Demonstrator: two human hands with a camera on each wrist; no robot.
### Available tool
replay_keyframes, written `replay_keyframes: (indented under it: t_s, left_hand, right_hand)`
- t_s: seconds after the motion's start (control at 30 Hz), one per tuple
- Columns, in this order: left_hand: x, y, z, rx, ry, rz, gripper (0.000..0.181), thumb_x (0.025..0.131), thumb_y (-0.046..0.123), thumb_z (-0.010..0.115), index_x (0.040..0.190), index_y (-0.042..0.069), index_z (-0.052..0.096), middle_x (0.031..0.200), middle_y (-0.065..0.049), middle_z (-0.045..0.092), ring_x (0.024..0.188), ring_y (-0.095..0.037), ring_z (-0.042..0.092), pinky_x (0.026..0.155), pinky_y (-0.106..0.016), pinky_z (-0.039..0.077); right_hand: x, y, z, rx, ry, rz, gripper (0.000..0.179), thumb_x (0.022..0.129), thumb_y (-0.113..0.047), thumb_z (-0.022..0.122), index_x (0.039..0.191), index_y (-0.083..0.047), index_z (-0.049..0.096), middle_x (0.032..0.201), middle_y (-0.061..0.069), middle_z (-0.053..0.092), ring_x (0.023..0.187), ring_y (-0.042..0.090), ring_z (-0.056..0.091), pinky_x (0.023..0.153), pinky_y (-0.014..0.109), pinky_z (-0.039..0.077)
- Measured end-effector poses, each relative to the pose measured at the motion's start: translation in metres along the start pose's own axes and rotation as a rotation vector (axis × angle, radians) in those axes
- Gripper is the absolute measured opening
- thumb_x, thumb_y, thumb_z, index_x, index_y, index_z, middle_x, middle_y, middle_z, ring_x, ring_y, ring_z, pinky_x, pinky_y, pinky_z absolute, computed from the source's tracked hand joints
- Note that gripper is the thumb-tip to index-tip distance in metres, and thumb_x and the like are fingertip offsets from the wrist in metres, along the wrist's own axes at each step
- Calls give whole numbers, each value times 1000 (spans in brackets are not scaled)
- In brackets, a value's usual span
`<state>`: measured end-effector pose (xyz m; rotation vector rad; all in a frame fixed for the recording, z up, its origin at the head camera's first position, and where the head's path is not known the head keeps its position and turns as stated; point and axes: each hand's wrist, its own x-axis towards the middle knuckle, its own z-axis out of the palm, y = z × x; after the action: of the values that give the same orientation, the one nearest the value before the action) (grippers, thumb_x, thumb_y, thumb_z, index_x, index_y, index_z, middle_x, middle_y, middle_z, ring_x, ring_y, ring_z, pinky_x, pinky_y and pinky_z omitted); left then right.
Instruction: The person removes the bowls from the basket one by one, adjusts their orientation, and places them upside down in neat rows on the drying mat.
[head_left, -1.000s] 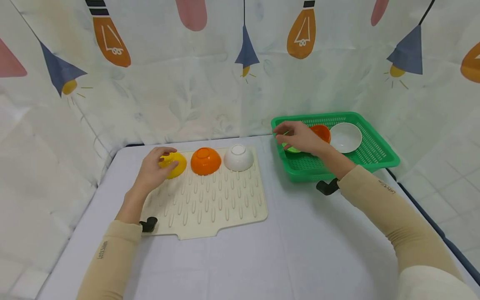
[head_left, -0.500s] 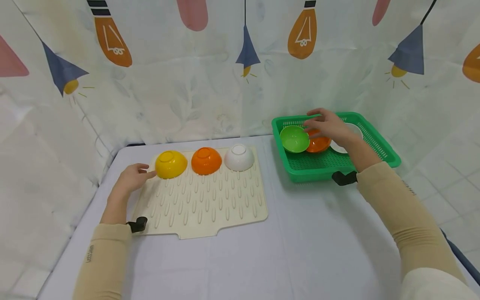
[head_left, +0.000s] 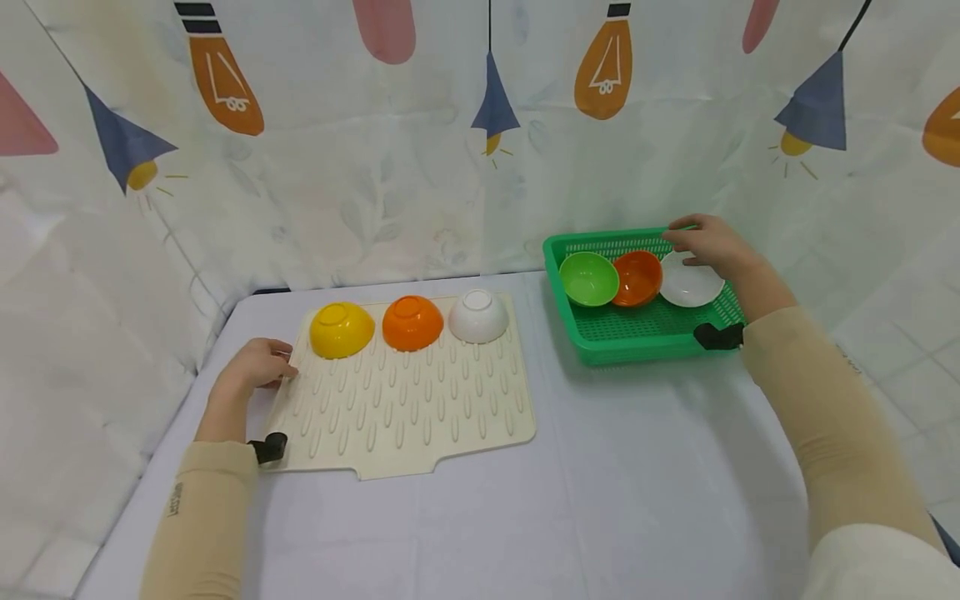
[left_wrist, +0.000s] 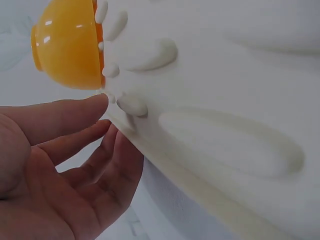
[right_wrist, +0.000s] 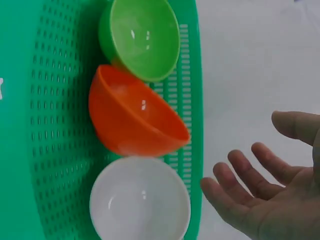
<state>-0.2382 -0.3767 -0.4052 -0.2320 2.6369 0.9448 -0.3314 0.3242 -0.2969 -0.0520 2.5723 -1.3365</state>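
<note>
My left hand [head_left: 257, 365] is at the left edge of a cream draining board [head_left: 442, 408], thumb and fingertips right at its rim in the left wrist view. Upside down along the board's back sit a yellow bowl [head_left: 342, 330], an orange bowl [head_left: 412, 323] and a white bowl [head_left: 477, 317]. My right hand [head_left: 712, 243] hovers over the back right of a green basket [head_left: 622, 352], fingers spread and holding nothing. Inside lean a green bowl [right_wrist: 145, 40], a red-orange bowl [right_wrist: 130, 117] and a white bowl [right_wrist: 140, 200], hollows showing.
A white cloth covers the table [head_left: 480, 533]. Behind it hangs a pale curtain [head_left: 420, 192] printed with lamps and bulbs, close to the backs of the board and basket. Small teardrop bumps [left_wrist: 230, 142] stand up on the board.
My left hand has left the yellow bowl, moving left and down to the board's edge. My right hand has gone right, from above the green bowl to the white one. The bowls stay put.
</note>
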Motion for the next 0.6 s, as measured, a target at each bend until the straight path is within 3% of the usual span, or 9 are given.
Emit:
replay_keyframes:
  t_s: [0.13,0.23,0.37,0.6]
  left_hand:
    - [1,-2,-2,-7,-19,37,67,81,-8,65,139,-26,38,125,-36,55,84,-23,63,70,-28,56]
    - [2,-4,-4,-4,-33,42,69,77,-13,64,140,-26,37,125,-36,54,90,-27,62,70,-28,56]
    - [3,-6,-5,-9,-51,24,71,78,-13,66,142,-22,37,131,-37,49,98,-32,59,72,-29,57]
    - [3,-9,-8,-60,-82,-19,70,84,-10,68,146,-17,35,130,-33,49,96,-29,60,78,-32,59]
  right_hand:
    - [1,7,-14,-60,-9,51,73,109,-36,45,159,9,15,161,34,16,146,50,24,117,57,31]
    - [3,14,-21,-97,-18,86,75,110,-36,43,159,9,11,163,34,8,146,52,20,117,59,28]
    - [8,25,-27,-158,9,114,75,109,-39,42,160,8,13,163,35,6,143,57,22,116,64,27]
    - [20,41,-32,-230,42,132,81,106,-45,45,160,7,14,161,38,8,141,60,22,112,68,28]
